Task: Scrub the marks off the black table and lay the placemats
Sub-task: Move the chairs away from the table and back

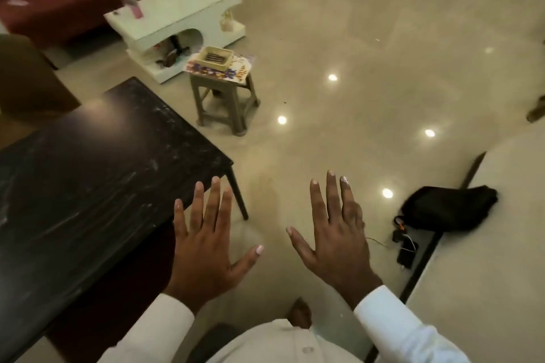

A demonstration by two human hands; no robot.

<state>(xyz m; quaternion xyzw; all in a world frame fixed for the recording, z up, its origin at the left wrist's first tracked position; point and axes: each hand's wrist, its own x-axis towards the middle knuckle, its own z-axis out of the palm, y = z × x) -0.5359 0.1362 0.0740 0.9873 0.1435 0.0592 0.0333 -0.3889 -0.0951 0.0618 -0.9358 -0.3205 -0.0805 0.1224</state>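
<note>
Left hand [203, 247] and right hand [334, 240] held apart, fingers straight and spread, holding nothing, left by black table [88, 174] corner. Pale marks streak tabletop. Floral placemat [242, 67] lies under tray [214, 58] on stool [227, 103] beyond.

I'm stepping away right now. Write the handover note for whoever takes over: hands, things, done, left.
Hands: left hand and right hand are both open, fingers spread, holding nothing.
Things: the black table is at left, with whitish marks streaked across its top. The flowered placemats lie on the stool beyond it, under a tray.
Done: nothing visible.
Left: scrub the marks, then lay the placemats.
</note>
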